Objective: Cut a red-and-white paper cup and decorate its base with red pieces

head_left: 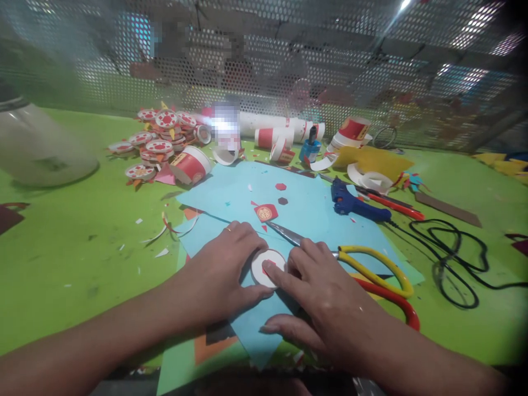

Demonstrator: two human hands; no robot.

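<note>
A small white paper disc with a red paper piece at its middle lies on blue paper sheets. From the left, my left hand grips its rim between thumb and fingers. My right hand presses the red piece with a stretched index finger; its thumb is spread away and the other fingers are bent. Scissors with one yellow and one red handle lie beside and partly beneath my right hand, blades towards a red paper scrap with a gold print.
A blue glue gun with a black cable lies right. Finished-looking red-and-white discs are piled back left, near cut paper cups. Behind stand a blue bottle and a perforated metal screen. A large translucent jar is left.
</note>
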